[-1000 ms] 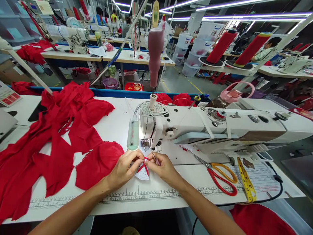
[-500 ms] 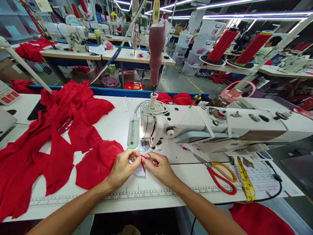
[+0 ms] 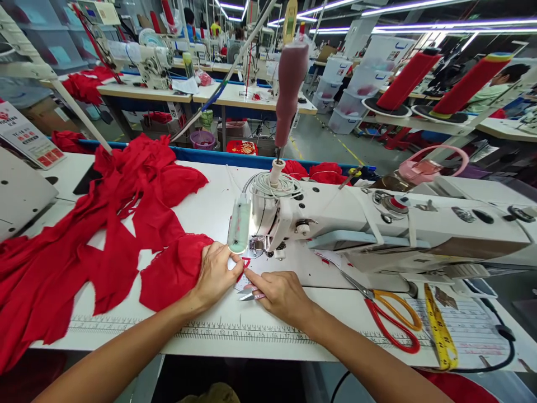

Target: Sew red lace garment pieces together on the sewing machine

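My left hand [image 3: 216,274] pinches a narrow red fabric strip [image 3: 246,261] just in front of the sewing machine's needle area. The strip bends at an angle over a small printed paper [image 3: 242,284]. My right hand [image 3: 282,292] is closed around small thread snips [image 3: 251,295], whose blades point left over the table. Its index finger reaches to the strip near my left fingertips. Behind the hands stands the presser foot [image 3: 257,244] of the white sewing machine [image 3: 327,210], beside a lit green lamp [image 3: 240,226].
Red fabric pieces [image 3: 126,224] are heaped on the left. Large scissors [image 3: 386,313] with orange and red handles lie at right, beside a yellow tape measure [image 3: 440,330]. A ruler strip [image 3: 218,330] runs along the front edge. Red thread cones [image 3: 409,81] stand behind.
The strip has come down from between both hands onto the paper by the machine. My right hand has turned, and the snips' blades now show pointing left. The camera view has shifted left.
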`<state>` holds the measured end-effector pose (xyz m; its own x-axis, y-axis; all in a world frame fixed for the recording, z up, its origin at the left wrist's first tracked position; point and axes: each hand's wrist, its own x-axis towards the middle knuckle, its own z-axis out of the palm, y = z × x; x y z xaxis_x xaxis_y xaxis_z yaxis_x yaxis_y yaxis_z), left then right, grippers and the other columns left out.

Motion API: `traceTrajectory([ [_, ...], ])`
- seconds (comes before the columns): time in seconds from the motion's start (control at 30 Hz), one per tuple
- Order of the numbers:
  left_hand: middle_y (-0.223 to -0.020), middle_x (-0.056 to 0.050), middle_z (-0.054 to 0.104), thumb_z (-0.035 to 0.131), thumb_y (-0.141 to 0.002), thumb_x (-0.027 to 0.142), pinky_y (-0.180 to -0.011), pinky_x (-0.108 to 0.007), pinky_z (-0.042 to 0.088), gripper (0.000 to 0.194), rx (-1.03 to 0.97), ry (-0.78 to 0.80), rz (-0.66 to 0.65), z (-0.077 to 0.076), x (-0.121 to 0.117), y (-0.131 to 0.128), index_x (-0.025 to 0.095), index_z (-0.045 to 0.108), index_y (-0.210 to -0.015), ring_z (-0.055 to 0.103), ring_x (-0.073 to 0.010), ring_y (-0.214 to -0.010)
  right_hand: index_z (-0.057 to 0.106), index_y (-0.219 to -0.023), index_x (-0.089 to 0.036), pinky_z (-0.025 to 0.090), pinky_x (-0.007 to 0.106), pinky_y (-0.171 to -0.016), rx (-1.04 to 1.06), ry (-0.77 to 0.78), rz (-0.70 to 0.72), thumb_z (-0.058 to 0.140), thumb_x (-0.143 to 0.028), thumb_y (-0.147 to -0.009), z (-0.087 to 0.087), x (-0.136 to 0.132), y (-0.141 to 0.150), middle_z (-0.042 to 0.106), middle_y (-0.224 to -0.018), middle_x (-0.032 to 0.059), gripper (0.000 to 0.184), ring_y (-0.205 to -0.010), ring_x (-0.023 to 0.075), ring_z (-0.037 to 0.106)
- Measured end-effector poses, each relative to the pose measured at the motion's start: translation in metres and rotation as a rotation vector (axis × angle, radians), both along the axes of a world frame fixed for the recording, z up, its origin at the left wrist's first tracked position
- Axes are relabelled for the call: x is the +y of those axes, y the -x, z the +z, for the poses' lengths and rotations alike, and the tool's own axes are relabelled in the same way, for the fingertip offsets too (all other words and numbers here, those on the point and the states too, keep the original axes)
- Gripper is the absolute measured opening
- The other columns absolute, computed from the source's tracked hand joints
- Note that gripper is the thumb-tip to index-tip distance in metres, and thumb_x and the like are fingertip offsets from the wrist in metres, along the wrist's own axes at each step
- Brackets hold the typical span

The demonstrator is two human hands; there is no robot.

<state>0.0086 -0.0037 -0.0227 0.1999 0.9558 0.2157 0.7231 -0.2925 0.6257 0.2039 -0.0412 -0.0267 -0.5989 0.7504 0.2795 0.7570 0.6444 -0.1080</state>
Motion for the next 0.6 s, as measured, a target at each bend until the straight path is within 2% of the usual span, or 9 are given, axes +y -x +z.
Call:
traceTrajectory([
  [0.1,-0.09,-0.004,0.068,0.058,-0.085,0.018,-0.083,-0.04,0.041,0.013,0.032,-0.056,-0.026,0.001,0.0,0.002,0.018,0.064,-0.097,0.058,-0.0238,-0.09,0.063,-0.129,-0.02,0.026,0.028,-0.052,0.024,0.011,0.021,0.061,-0.028,-0.093,-0.003,0.001,-0.001,0.068,-0.066,-0.003,0.037,-0.054,0.0131,0.06],
  [0.17,-0.097,-0.005,0.068,0.055,-0.089,0.015,-0.082,-0.038,0.042,0.013,0.08,-0.134,-0.118,0.003,-0.001,0.004,0.019,0.066,-0.096,0.058,-0.0229,-0.092,0.064,-0.127,-0.019,0.027,0.028,-0.052,0.056,0.004,0.032,0.056,-0.029,-0.096,-0.004,0.001,-0.002,0.069,-0.066,-0.0025,0.033,-0.055,0.0131,0.061],
  [0.27,-0.09,-0.004,0.069,0.047,-0.094,0.007,-0.082,-0.038,0.043,0.023,0.188,-0.317,-0.312,0.004,-0.002,0.006,0.018,0.066,-0.086,0.059,-0.0212,-0.09,0.065,-0.124,-0.017,0.029,0.029,-0.052,0.094,-0.029,0.036,0.048,-0.032,-0.101,-0.004,-0.001,-0.001,0.067,-0.065,-0.0018,0.032,-0.054,0.0132,0.06],
  [0.33,-0.085,-0.003,0.07,0.044,-0.095,0.003,-0.083,-0.037,0.045,0.027,0.257,-0.45,-0.393,0.003,-0.003,0.009,0.017,0.065,-0.085,0.061,-0.0208,-0.091,0.065,-0.124,-0.016,0.029,0.029,-0.052,0.109,-0.04,0.032,0.046,-0.031,-0.102,-0.004,-0.001,-0.001,0.066,-0.063,-0.0018,0.033,-0.053,0.0134,0.059],
  [0.4,-0.088,-0.004,0.071,0.045,-0.094,0.0,-0.083,-0.036,0.047,0.025,0.303,-0.522,-0.426,0.002,-0.003,0.013,0.015,0.065,-0.092,0.062,-0.0208,-0.094,0.066,-0.123,-0.017,0.03,0.029,-0.052,0.141,-0.032,0.038,0.046,-0.029,-0.101,-0.003,0.0,-0.002,0.065,-0.062,-0.0023,0.032,-0.051,0.0132,0.057],
  [0.5,-0.096,-0.005,0.072,0.046,-0.095,0.001,-0.086,-0.037,0.05,0.024,0.336,-0.544,-0.468,0.001,-0.004,0.02,0.013,0.064,-0.106,0.063,-0.0211,-0.099,0.067,-0.12,-0.017,0.034,0.027,-0.053,0.215,-0.015,0.03,0.046,-0.022,-0.098,-0.003,0.007,-0.004,0.066,-0.065,-0.0022,0.03,-0.053,0.0121,0.057],
  [0.6,-0.097,-0.007,0.073,0.047,-0.094,0.001,-0.091,-0.041,0.051,0.026,0.34,-0.598,-0.48,0.002,-0.004,0.024,0.011,0.064,-0.111,0.064,-0.0217,-0.098,0.065,-0.123,-0.017,0.034,0.026,-0.054,0.207,-0.02,0.021,0.049,-0.011,-0.088,-0.004,0.013,-0.005,0.069,-0.071,-0.0012,0.038,-0.058,0.0123,0.059],
])
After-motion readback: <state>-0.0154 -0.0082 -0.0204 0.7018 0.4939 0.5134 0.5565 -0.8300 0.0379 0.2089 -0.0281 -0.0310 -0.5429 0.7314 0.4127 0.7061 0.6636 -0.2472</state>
